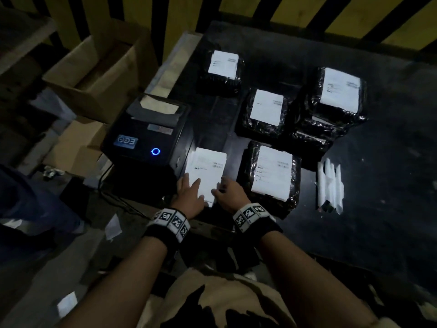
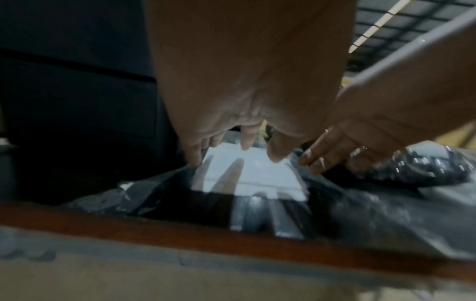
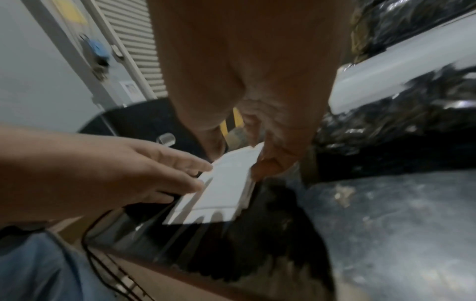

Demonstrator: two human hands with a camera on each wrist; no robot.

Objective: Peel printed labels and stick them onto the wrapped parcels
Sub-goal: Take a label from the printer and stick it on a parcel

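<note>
Packing warehouse: label printer [image 1: 146,136], cardboard boxes [image 1: 94,74].

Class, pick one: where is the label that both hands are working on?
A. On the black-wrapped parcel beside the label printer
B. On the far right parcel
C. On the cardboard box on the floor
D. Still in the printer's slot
A: both the left hand and the right hand lie on the white label, which sits on the black-wrapped parcel next to the label printer.

white labels [image 1: 206,172], glossy black parcels [image 1: 268,175], yellow-black striped wall [image 1: 260,10]

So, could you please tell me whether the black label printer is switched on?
On: the black label printer shows a glowing blue ring light on its front.
</note>
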